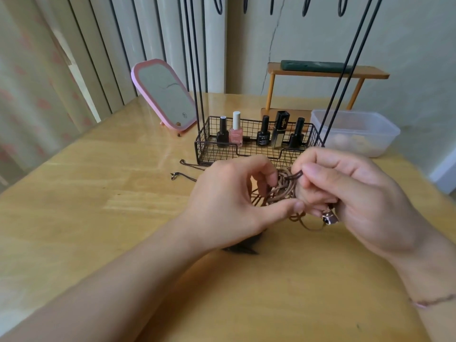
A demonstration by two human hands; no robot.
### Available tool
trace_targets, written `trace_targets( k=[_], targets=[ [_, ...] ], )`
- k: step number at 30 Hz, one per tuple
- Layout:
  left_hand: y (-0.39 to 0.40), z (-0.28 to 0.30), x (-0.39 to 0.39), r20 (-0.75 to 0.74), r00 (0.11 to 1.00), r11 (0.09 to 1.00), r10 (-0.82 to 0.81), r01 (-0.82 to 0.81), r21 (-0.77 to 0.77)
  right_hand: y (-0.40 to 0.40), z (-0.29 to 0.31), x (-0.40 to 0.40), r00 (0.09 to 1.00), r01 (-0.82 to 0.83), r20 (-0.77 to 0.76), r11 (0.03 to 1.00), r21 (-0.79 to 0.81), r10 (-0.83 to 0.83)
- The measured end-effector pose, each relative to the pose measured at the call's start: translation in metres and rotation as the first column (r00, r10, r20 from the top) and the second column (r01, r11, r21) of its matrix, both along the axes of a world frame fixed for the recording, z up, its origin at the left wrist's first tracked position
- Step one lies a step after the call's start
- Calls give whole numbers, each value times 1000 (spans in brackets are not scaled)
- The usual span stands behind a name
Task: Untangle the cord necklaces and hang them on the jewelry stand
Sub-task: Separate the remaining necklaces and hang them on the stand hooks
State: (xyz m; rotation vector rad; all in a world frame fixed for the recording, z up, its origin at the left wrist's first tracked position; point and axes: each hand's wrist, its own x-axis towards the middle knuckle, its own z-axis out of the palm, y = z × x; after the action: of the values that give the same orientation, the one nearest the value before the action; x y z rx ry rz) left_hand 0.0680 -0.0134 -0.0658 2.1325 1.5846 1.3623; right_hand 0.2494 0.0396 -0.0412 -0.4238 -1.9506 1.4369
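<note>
Both hands pinch the cord tangle (280, 187) above the table (98, 206): right hand (350, 193) on a dark loop, left hand (232, 196) bracing. Light, limp cord; probably snags, so take single strands.

Glossy wood, black wire, matt cord

Varnished wooden table (98, 193) gleams; on it, black metal wire basket (256, 149), frosted plastic tub (355, 130); brown cords (281, 187) matt.

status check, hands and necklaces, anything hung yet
Left hand and right hand both pinching the tangled cord necklaces above the table. Tangle not cleared. Jewelry stand hooks visible look bare; nothing blocking.
</note>
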Motion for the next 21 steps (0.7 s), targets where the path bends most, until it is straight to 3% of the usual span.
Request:
trace_targets(
  k=[4, 6, 9, 12, 15, 18, 21],
  targets=[
    [2, -2, -2, 10, 996, 995, -94, 94, -18, 1, 4, 5, 997, -71, 17, 997, -1, 71],
    [4, -1, -4, 122, 971, 972, -208, 219, -87, 1, 9, 9, 999, -37, 25, 998, 50, 35],
    [7, 1, -11, 506, 761, 818, -405, 549, -171, 8, 11, 14, 995, 97, -18, 992, 81, -96],
    [10, 2, -16, 708, 546, 658, -448, 738, -153, 12, 8, 14, 981, 185, 23, 972, 142, -190],
    [12, 0, -18, 829, 390, 558, -401, 821, -116, 8, 8, 7, 976, 183, 72, 957, 225, -204],
    [14, -2, -22, 889, 298, 501, -347, 860, -93, 4, 8, 3, 974, 178, 94, 954, 242, -205],
    [15, -3, -21, 926, 226, 449, -303, 891, -71, 6, 4, 4, 989, 110, 82, 981, 159, -124]
  ],
)
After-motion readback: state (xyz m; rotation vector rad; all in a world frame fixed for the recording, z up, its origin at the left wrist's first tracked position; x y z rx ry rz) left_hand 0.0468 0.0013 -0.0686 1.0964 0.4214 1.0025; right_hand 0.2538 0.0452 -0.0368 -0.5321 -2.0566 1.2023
